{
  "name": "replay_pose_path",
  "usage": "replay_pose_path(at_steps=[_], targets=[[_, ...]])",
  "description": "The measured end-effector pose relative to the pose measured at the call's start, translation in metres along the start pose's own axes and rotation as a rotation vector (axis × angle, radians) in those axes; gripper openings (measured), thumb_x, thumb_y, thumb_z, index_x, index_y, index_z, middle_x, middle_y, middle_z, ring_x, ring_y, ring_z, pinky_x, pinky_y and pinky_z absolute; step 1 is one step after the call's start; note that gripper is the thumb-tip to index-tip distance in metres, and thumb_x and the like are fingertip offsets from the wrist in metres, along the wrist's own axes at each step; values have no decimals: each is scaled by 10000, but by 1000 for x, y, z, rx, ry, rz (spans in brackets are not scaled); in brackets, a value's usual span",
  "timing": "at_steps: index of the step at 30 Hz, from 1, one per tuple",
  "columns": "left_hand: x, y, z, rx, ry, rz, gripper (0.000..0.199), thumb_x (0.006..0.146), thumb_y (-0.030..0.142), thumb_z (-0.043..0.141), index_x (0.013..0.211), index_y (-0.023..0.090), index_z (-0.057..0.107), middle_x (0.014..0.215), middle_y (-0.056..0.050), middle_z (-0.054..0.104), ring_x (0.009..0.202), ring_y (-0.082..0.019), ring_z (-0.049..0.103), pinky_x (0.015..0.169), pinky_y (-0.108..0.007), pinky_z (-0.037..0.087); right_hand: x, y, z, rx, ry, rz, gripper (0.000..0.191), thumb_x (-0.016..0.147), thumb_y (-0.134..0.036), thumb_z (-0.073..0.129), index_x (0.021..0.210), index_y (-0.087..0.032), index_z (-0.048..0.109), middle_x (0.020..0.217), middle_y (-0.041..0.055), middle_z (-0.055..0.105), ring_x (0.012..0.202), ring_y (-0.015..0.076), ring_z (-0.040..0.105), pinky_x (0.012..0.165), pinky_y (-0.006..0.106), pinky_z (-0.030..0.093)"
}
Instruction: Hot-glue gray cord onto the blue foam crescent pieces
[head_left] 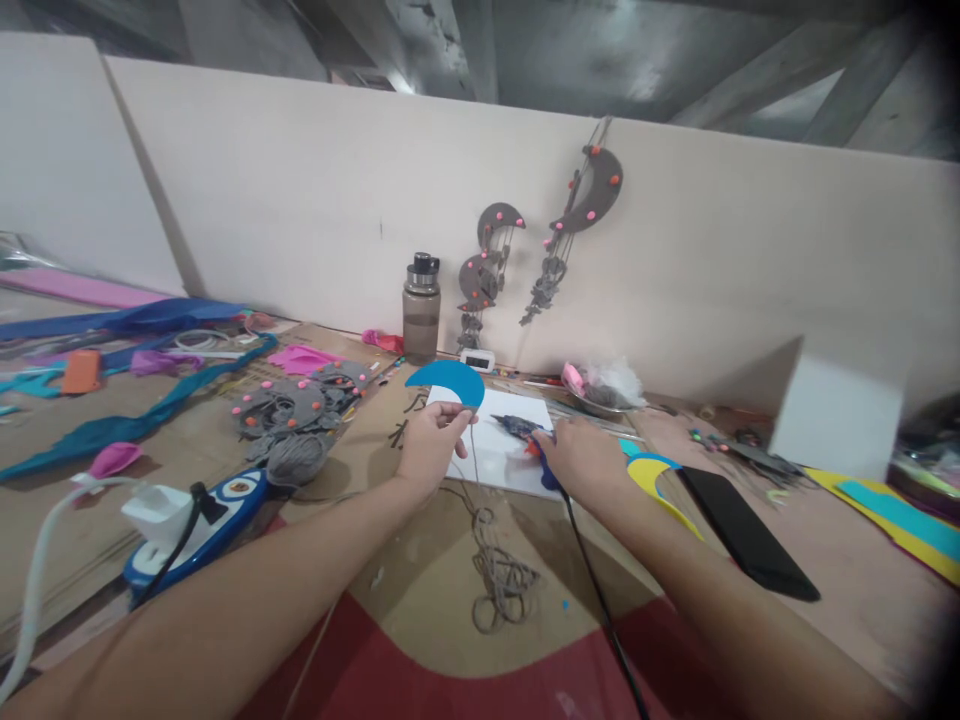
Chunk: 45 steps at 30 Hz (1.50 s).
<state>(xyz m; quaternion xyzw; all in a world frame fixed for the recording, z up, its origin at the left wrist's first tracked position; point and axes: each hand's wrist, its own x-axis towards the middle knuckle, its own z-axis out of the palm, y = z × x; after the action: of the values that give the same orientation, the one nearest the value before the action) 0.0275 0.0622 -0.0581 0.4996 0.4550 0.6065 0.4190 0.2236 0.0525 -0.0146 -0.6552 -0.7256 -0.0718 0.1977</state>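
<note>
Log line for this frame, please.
left hand: holds blue crescent | right hand: holds corded tool | white sheet: between hands | bottle: upright

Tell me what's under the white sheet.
Cardboard shows beyond the sheet's left and near edges, with black writing on the left. Whatever lies directly beneath is covered, so I cannot tell.

The crescent cutout in your left hand is plain blue, and the yarn below it is grey. You have a blue-and-white power strip at left, and grey hanging crescents dotted with pink and orange on the white wall.
</note>
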Motion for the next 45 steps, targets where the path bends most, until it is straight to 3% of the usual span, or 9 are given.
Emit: replay_pose_path(at_steps=[2,4,8,11,16,21,32,38,45], targets=[[-2,1,1,35,-8,41,273,736,384,595,846,136,577,865,-70,683,374,-46,490,386,-201,345,-6,-12,-1,115,119,-98,212,806,-360,496,723,-167,524,827,149,598,851,262,554,730,380,399],[-4,3,1,62,-5,68,271,726,389,599,827,139,575,815,-58,678,394,-58,495,415,-208,377,-11,-30,3,406,127,-140,170,798,-342,500,841,-178,496,874,102,579,850,221,546,750,361,411],[-4,5,0,141,62,117,266,712,403,602,797,151,596,692,-22,643,465,-89,518,452,-210,392,-14,-70,18,1077,-158,144,460,682,-361,634,1040,-215,384,990,54,554,800,158,586,692,308,462],[-3,5,-3,184,101,136,269,702,404,611,799,153,623,719,-26,646,531,-103,531,498,-217,405,-14,-83,26,1363,-280,262,440,693,-367,617,1027,-234,364,764,-39,542,562,102,540,568,269,456],[-3,2,-2,94,78,62,285,695,414,625,819,157,628,520,27,548,447,-88,454,451,-199,347,-12,-73,30,1324,-160,204,220,716,-375,576,826,-200,499,639,-59,464,469,64,390,417,191,327],[-5,4,1,-11,22,-27,267,674,398,654,790,158,631,466,43,508,386,-64,378,406,-191,274,-8,-62,30,1234,10,141,183,731,-353,557,806,-186,541,647,-35,488,508,81,393,456,208,330],[-10,7,5,-113,-75,-75,254,694,374,648,798,147,603,477,56,489,376,-40,322,392,-188,225,-3,-54,31,1084,91,103,173,751,-355,539,761,-193,598,584,-44,442,536,100,362,511,230,301],[-13,10,6,-164,-89,-87,269,684,378,666,802,146,598,472,61,474,386,-40,324,384,-183,206,-1,-53,36,1143,91,145,191,720,-363,560,728,-185,629,592,-36,506,528,95,358,517,234,295],[-12,9,6,-340,-192,-158,270,684,365,676,825,151,590,518,46,503,382,-33,301,365,-174,172,-1,-54,37,1371,-52,217,196,690,-372,584,715,-179,601,616,-40,553,430,55,274,426,221,221]])
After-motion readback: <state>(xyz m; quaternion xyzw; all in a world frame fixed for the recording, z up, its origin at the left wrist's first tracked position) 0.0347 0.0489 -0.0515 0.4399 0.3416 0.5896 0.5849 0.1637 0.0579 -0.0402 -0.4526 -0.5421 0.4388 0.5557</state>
